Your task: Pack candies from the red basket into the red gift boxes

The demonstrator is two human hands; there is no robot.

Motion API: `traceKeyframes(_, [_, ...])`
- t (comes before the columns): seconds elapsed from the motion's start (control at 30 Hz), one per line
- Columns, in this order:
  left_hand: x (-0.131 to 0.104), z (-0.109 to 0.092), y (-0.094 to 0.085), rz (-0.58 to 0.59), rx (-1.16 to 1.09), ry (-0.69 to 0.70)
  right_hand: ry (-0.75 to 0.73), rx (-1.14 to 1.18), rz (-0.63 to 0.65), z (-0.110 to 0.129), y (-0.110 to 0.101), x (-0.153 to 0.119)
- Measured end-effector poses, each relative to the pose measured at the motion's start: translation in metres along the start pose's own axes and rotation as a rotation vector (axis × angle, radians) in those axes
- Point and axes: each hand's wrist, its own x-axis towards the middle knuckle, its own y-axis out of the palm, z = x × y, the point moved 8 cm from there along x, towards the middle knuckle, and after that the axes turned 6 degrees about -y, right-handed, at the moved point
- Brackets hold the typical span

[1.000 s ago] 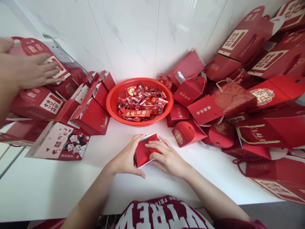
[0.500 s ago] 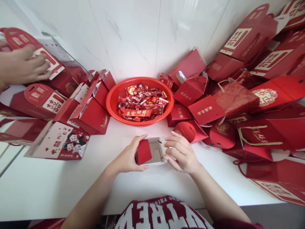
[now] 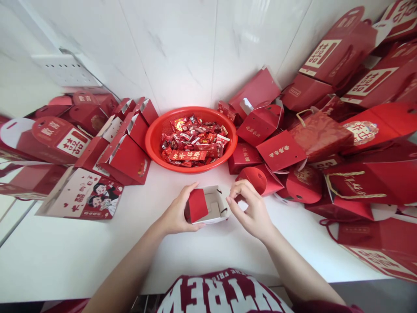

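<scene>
Red box (image 3: 198, 205) sits within left fingers (image 3: 188, 191), right fingers (image 3: 245, 190) curled alongside.

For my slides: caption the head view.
Left hand holds open box, right hand beside it; basket of sweets behind.

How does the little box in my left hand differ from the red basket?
Shape: the little box has straight edges, while the red basket has a rounded rim. Size: the box is much smaller than the basket. Contents: the basket holds many wrapped sweets; the box shows none where its red flap leaves it uncovered. Place: your left hand grips the box, while the basket rests on the table. Both are open and show red.
</scene>
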Motion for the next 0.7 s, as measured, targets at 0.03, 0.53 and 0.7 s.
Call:
traceKeyframes(0.03, [0.000,0.003,-0.001,-0.019,-0.008,-0.004,0.104,0.069,-0.005,-0.009,0.004,-0.002])
traceKeyframes(0.53, [0.003,0.002,0.006,0.030,-0.115,0.033,-0.123,-0.106,0.344,-0.010,0.043,-0.007])
traceKeyframes(0.7, [0.002,0.001,0.005,0.099,-0.112,0.079,-0.228,-0.003,0.564,-0.011,0.059,-0.013])
